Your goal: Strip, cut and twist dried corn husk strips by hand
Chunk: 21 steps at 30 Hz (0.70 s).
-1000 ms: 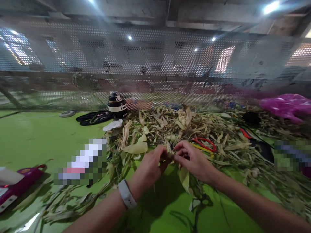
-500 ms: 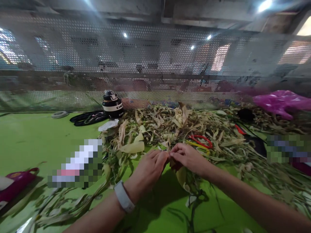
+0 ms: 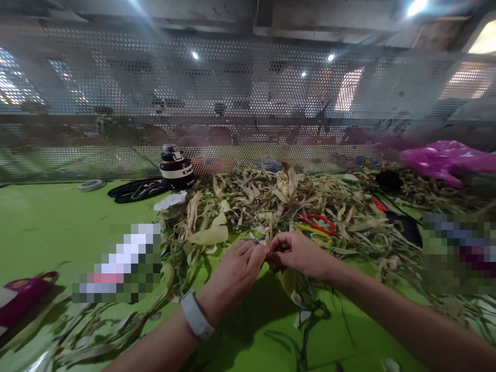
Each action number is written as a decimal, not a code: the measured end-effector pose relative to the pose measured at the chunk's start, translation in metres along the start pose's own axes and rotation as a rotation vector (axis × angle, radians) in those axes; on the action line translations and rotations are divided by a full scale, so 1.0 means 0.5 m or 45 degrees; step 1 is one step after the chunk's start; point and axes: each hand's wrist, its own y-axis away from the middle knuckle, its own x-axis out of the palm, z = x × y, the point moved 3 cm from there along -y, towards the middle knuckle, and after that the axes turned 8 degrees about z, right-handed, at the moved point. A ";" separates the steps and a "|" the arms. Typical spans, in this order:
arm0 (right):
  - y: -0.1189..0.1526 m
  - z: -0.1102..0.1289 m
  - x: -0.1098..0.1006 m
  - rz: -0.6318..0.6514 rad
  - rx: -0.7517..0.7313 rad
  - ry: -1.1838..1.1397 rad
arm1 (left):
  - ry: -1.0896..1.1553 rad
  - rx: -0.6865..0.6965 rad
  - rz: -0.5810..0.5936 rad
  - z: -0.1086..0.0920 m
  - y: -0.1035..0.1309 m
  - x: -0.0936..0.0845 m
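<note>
My left hand (image 3: 242,266) is closed at the centre, its thumb and fingers pinched on a dried plant piece (image 3: 267,235) whose tip sticks up between the hands. My right hand (image 3: 296,253) meets it from the right, thumb and forefinger pinched at the same spot; what lies between these fingertips is too small to tell. A pale leafy piece (image 3: 289,284) hangs below my right hand. Behind both hands spreads a heap of dried leaves and husks (image 3: 248,194). Red-handled scissors (image 3: 318,223) and a yellow loop (image 3: 313,232) lie on the heap.
A black bottle (image 3: 177,168) stands at the back left, beside a black cord bundle (image 3: 137,190) and white tissue (image 3: 170,200). A magenta item (image 3: 27,299) lies far left, a pink plastic bag (image 3: 445,160) far right. Perforated mesh (image 3: 232,103) rises behind the green table (image 3: 77,217).
My right hand's fingers have curled a little more and shifted slightly at the pinch point. My left hand stays nearly in place. The whole view has shifted slightly.
</note>
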 end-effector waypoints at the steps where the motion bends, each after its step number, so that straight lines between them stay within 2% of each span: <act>1: 0.001 0.001 -0.001 0.003 -0.011 0.037 | 0.011 0.002 0.003 0.000 0.000 0.001; 5: 0.008 0.019 -0.016 -0.177 -0.201 0.347 | 0.199 -0.095 -0.005 0.004 -0.001 0.005; 8: 0.014 0.030 -0.025 -0.300 -0.286 0.445 | 0.673 -0.242 -0.012 0.007 -0.003 0.009; 11: 0.014 0.028 -0.027 -0.317 -0.268 0.289 | 1.186 -0.415 0.039 0.013 -0.006 0.013; 13: 0.014 0.027 -0.026 -0.333 -0.296 0.248 | 1.341 -0.436 0.172 0.013 -0.009 0.013; 17: 0.014 0.033 -0.024 -0.385 -0.406 0.337 | 1.581 -0.302 0.518 -0.002 -0.010 0.010; 21: 0.020 0.037 -0.023 -0.510 -0.508 0.382 | 1.832 -0.186 0.748 -0.028 -0.004 0.005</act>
